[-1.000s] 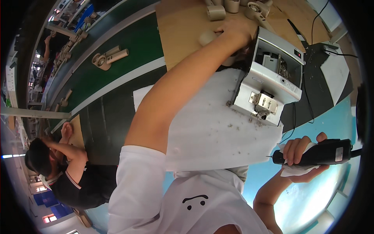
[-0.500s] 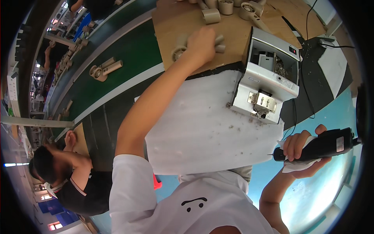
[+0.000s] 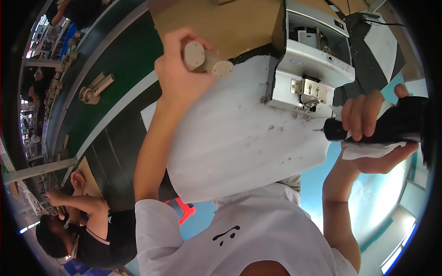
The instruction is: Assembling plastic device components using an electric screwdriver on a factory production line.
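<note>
My left hand (image 3: 174,76) is wrapped round a beige plastic housing (image 3: 209,60) with two stubby tube ends turned up towards me. It is held above the far left of a white sheet (image 3: 230,142), and my fingers and palm hide part of it. On the right, my right hand (image 3: 363,117) grips a black electric screwdriver (image 3: 399,120), its thin bit pointing left over the sheet's right edge. A white cloth (image 3: 375,151) is bunched between that hand and the tool. Between my hands, farther off, stands a silver screw feeder (image 3: 317,64).
Small dark screws (image 3: 271,128) lie scattered on the sheet. Brown cardboard (image 3: 221,27) covers the far side. Along the left runs a green conveyor (image 3: 124,60) carrying another beige housing (image 3: 95,88). A co-worker (image 3: 87,225) sits at lower left; a cable (image 3: 386,23) trails behind the feeder.
My left hand has come nearer from the cardboard, bringing up the beige housing. My right hand and screwdriver appear slightly higher. The whole view has shifted, so the far housings are mostly out of sight.
</note>
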`<act>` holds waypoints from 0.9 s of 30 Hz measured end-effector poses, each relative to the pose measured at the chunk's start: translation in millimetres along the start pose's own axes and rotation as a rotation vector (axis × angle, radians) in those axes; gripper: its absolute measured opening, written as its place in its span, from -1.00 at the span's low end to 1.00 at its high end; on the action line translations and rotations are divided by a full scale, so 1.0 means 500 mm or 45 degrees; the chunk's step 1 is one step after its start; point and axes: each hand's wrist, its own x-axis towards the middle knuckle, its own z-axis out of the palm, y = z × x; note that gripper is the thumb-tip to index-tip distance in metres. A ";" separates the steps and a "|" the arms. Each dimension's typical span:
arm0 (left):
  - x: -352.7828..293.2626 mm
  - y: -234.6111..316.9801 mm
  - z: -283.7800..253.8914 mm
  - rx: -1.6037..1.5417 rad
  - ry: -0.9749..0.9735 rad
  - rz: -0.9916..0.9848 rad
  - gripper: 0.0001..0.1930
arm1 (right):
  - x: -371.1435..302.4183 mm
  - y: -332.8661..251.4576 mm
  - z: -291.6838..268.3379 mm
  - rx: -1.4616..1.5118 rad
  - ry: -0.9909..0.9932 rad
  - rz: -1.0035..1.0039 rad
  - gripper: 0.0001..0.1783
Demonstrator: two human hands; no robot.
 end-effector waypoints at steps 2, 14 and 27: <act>-0.024 0.010 -0.009 -0.298 0.080 -0.089 -0.36 | 0.025 0.019 -0.009 0.036 -0.221 -0.134 -0.06; -0.051 0.019 -0.002 -0.618 0.024 -0.138 -0.38 | 0.054 0.092 -0.030 -0.032 -0.108 0.017 0.08; -0.040 0.060 0.013 -0.207 0.014 -0.084 -0.49 | 0.079 0.103 -0.042 -0.003 -0.330 0.076 0.05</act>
